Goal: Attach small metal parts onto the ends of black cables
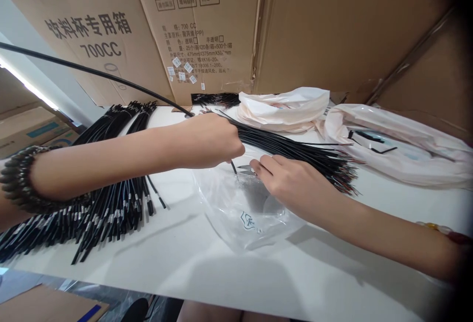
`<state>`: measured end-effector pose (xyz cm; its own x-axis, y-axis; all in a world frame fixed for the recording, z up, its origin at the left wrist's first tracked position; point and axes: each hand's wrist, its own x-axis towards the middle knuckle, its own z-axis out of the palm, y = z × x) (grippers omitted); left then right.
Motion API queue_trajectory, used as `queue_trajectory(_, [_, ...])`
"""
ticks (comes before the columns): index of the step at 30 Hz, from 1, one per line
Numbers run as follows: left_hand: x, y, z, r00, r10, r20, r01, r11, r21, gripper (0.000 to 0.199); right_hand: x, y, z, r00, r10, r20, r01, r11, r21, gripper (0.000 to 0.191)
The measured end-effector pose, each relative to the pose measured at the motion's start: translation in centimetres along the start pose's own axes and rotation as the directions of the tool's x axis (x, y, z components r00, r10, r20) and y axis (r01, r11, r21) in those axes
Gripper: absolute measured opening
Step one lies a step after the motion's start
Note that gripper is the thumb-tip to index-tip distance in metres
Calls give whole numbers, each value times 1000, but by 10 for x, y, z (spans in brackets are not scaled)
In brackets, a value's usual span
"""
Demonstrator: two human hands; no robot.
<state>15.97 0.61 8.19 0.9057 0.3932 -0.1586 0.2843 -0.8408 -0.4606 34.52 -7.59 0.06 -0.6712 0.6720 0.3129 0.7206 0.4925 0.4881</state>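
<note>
Fingers of my left hand [217, 139] closed on black cable [233, 167] | my right hand [291, 177] by grey pointed tool [245, 169], grip unclear | cable likely light, springy; best pinched near tip

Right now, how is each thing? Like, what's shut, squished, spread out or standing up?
Left hand: closed, a black cable end sticking out below.
Right hand: fingers bent beside pointed metal blades; grip hidden.
Clear bag: lying down, crumpled.
Middle wires: lying bunched, ends fanned out.
Left wires: lying bunched, near ends spread.
White bags: crumpled.
Printed box: upright.
</note>
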Motion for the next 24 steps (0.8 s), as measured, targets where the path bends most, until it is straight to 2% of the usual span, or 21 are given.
queue_trajectory(5, [0,-1,3,997,66,-40,-65,998,18,26,4,-2,0,1000,-21,16,20,999,26,38])
queue_trajectory(9, [-2,-2,5,992,116,-53,-112,992,64,22,5,-4,0,998,-50,-36,51,999,14,33])
queue_trajectory(17, [-6,-9,13,985,134,-113,-126,989,75,21,4,-3,2,985,-89,-147,81,995,-61,26])
queue_trajectory(24, [-10,-13,21,968,161,-194,-160,987,24,23,5,0,-1,985,-87,-148,73,992,-101,33])
